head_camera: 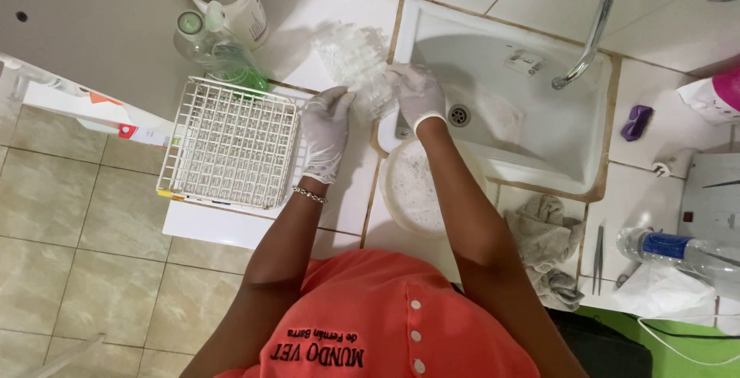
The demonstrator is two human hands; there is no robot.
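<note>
Both gloved hands grip a clear plastic rack [358, 66] held above the tiled surface [339, 8], just left of the sink [532, 116]. The left hand [324, 135] has its fingers curled on the rack's near edge, while the right hand [416, 93] clasps its right side. A white wire basket [231, 143] sits just beside the left hand, and a round white bowl [412, 189] lies under the right forearm.

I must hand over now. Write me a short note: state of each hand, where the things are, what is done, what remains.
Left hand: gloved, on the near side of the clear plastic rack.
Right hand: gloved, gripping the same rack at its right end, by the sink edge.
Things: white wire rack on the counter to the left, nothing visible in it; white basin of sudsy water in front of the sink; green-liquid bottle behind the wire rack.
Done: cannot tell whether the clear rack has been washed.
Left: the clear rack is not yet set down.
</note>
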